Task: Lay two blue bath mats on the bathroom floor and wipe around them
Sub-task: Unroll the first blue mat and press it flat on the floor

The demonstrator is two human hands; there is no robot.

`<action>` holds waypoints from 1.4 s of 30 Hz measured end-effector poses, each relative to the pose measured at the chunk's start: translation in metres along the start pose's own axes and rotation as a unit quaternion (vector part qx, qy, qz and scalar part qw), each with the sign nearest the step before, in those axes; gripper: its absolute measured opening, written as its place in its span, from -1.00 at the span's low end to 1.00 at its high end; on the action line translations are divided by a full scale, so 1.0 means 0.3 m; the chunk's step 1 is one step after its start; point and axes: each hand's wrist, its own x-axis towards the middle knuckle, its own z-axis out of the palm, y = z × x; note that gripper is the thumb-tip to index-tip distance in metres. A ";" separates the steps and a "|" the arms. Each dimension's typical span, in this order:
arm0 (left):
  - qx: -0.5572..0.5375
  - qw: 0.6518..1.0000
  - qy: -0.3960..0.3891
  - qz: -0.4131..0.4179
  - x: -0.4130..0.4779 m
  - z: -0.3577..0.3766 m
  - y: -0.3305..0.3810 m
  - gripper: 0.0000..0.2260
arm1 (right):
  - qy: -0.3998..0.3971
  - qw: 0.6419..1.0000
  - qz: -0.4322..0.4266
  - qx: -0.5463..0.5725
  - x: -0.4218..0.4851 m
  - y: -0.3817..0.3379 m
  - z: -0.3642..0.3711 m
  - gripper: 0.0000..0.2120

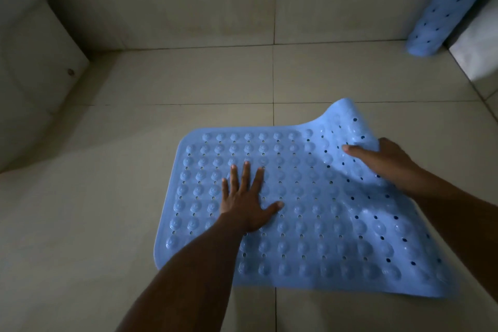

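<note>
Two blue mats are in view. One mat (310, 197) lies spread on the tiled floor (134, 143), suction cups up, its long axis running left to right. The left hand (242, 202) presses flat on it, fingers spread, gripping nothing. The right hand (385, 162) pinches its raised far-right corner. The second mat (442, 5) stands rolled, tilted against the wall (188, 0) at upper right
</note>
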 end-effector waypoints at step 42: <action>0.014 0.998 0.054 -0.023 0.148 -0.017 -0.054 -0.13 | 0.134 0.950 -0.060 -0.277 0.114 0.280 0.306 -0.28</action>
